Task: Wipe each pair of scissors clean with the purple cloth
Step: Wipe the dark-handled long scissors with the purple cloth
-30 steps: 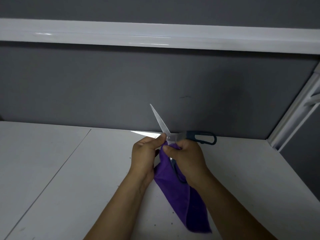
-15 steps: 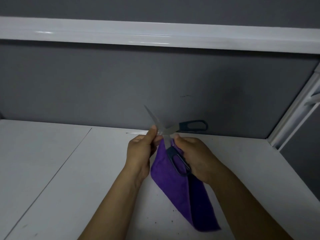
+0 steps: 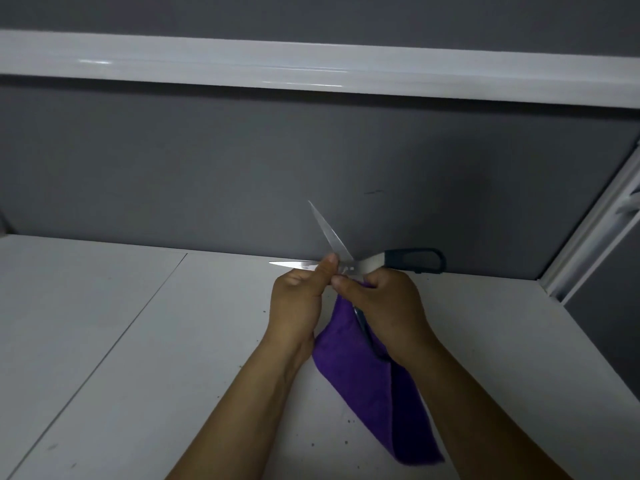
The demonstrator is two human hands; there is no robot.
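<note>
One pair of scissors (image 3: 360, 265) with dark blue handles is held above the white table, blades spread wide apart. My left hand (image 3: 299, 299) pinches the lower blade near the pivot between thumb and fingers. My right hand (image 3: 384, 310) grips the purple cloth (image 3: 374, 386) together with the other handle, which lies under my palm. The cloth hangs down from that hand onto the table. One blade points up and away, the other points left. The second handle sticks out to the right.
The white table (image 3: 138, 358) has a seam running diagonally at the left and small dark specks near the cloth. A grey partition wall (image 3: 242, 168) with a white rail stands behind; a white frame (image 3: 588, 237) closes the right corner.
The scissors dipped and turned half a second ago, then came back up; the blades now spread as before. Both hands shifted slightly right with the cloth.
</note>
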